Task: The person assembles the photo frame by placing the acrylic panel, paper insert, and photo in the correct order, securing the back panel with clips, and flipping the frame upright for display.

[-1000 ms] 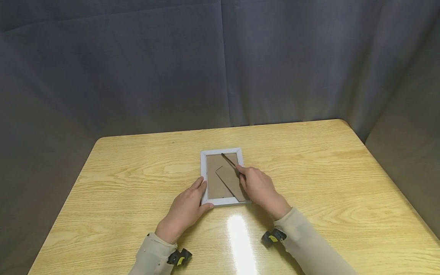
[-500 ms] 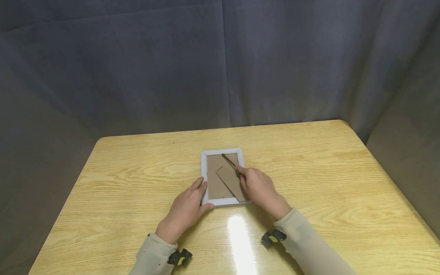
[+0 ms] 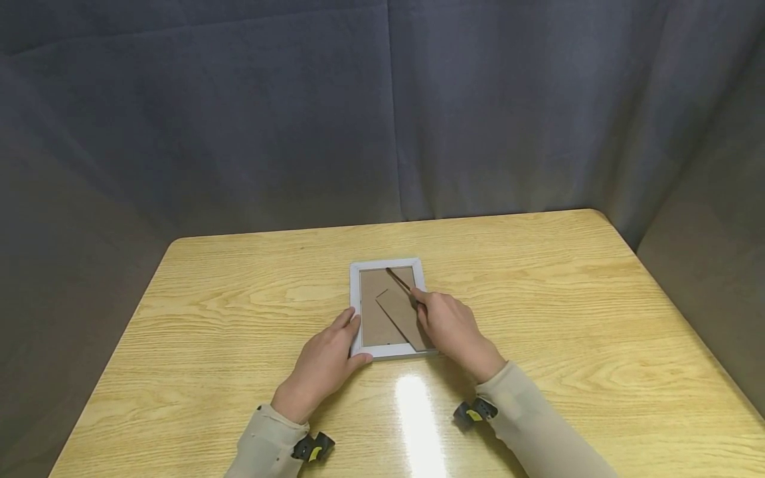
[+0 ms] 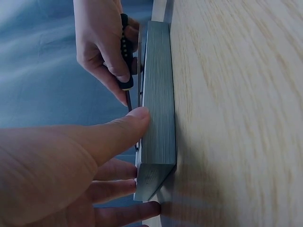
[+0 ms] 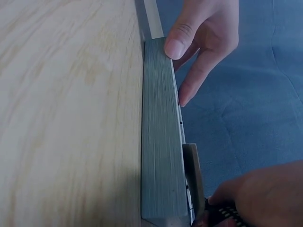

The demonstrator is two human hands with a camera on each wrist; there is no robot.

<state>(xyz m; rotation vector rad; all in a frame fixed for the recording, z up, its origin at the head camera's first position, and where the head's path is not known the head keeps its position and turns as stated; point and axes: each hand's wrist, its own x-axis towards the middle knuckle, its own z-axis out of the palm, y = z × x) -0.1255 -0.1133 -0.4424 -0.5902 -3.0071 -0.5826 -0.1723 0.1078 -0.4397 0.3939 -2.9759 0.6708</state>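
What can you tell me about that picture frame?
The frame lies flat on the table, back up: a pale, finely grained rim, perhaps wood, around a brown, board-like panel with a slanted flap. The left hand touches its near left corner. A dark tool, gripped by the right hand, points to its far inner edge; contact is unclear.

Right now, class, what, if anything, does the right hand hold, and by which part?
The right hand grips a thin-shafted tool by its dark handle.

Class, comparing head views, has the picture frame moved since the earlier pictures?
No: the picture frame shows no visible shift any way against the table's back edge.
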